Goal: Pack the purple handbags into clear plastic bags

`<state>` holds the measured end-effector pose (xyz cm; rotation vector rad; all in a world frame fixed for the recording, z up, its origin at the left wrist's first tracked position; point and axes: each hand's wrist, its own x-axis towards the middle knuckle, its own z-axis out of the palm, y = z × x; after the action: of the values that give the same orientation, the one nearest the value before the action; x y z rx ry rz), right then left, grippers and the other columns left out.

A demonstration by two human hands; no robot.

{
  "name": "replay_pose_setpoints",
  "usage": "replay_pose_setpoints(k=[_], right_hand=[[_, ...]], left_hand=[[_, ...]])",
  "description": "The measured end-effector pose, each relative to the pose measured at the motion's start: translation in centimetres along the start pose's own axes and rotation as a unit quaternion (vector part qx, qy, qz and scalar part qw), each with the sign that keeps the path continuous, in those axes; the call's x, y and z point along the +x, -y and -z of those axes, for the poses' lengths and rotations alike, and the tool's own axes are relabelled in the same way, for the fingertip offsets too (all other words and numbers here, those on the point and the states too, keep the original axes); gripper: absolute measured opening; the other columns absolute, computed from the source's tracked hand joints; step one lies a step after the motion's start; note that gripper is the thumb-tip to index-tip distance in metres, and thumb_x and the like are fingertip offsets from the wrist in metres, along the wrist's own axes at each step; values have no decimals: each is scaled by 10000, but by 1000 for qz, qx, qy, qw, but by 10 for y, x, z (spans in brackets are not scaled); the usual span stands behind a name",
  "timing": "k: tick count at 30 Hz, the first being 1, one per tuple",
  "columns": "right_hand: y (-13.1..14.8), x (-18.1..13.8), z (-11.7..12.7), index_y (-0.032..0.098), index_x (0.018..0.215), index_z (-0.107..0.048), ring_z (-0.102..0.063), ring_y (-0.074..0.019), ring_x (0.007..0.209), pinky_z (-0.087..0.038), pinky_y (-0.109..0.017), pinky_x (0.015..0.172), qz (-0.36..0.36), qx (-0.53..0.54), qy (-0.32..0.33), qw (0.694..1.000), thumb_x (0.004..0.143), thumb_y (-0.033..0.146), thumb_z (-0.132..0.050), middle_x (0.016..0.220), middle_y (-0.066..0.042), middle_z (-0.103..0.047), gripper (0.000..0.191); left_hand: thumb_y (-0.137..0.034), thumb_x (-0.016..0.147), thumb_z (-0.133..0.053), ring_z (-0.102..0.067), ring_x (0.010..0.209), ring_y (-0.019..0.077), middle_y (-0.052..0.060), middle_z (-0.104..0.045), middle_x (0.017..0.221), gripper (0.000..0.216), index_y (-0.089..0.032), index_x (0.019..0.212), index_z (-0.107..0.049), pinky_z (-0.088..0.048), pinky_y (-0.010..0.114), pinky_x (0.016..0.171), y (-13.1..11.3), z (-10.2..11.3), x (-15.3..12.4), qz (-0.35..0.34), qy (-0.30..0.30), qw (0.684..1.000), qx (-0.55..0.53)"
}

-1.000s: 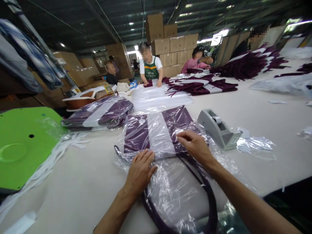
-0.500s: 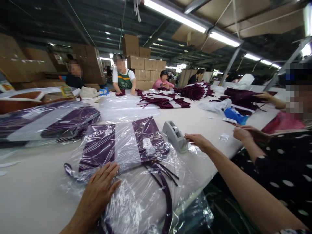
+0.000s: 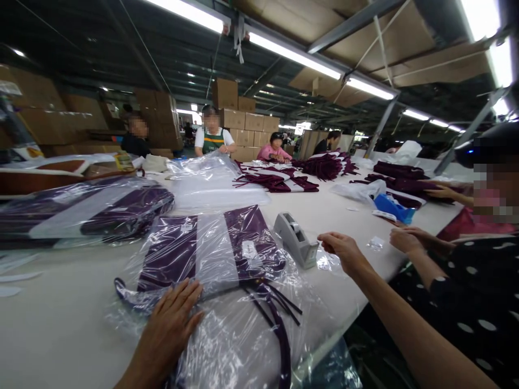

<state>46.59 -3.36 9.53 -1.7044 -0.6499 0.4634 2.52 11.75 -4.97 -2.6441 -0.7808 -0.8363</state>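
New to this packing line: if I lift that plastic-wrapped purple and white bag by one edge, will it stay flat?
Probably floppy: the wrapped bag is folded cloth lying flat, and its straps trail loosely. Likely slippery, since the plastic is glossy and creased; the left hand presses flat on it.

bagged tote [image 3: 211, 254] left of tape dispenser [image 3: 295, 239], both on table [image 3: 60, 324]

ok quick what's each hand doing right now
Left hand: open, flat on the clear plastic bag around the purple and white fabric bag.
Right hand: pinched shut beside the grey plastic tape dispenser; any tape cannot be told.
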Motion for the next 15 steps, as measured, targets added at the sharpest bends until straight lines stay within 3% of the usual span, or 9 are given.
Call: replay_pose_setpoints(k=[7, 9, 12, 15], right_hand=[[-61, -23, 17, 197, 534, -624, -458, -135, 467, -382, -308, 486, -104, -59, 0, 993, 483, 414, -740, 522, -23, -568, 250], [-67, -28, 22, 199, 528, -646, -472, -153, 475, -385, -325, 491, -111, -97, 1, 989, 479, 418, -749, 528, -44, -585, 247], [-47, -39, 9, 184, 594, -695, -509, -175, 545, -407, -343, 547, -68, -138, 59, 986, 567, 482, -755, 603, -70, -625, 305], [-3, -63, -42, 174, 713, -729, -512, -154, 619, -410, -310, 620, -3, -124, 214, 969, 716, 506, -731, 660, -37, -625, 332]], left_hand=[[-387, 967, -515, -498, 1368, 273, 65, -605, 1423, 429, -240, 1365, -575, -343, 461, 1160, -10, 14, 4, 38, 35, 998, -37], [-352, 967, -527, -478, 1383, 271, 63, -593, 1437, 420, -230, 1366, -569, -328, 468, 1168, -15, 20, 7, 50, 51, 996, -43], [-313, 965, -541, -444, 1408, 263, 58, -569, 1462, 423, -223, 1379, -552, -302, 476, 1184, -20, 27, 11, 73, 76, 993, -55], [-306, 962, -555, -427, 1420, 256, 50, -569, 1462, 418, -222, 1371, -553, -276, 482, 1199, -22, 32, 14, 96, 89, 989, -75]])
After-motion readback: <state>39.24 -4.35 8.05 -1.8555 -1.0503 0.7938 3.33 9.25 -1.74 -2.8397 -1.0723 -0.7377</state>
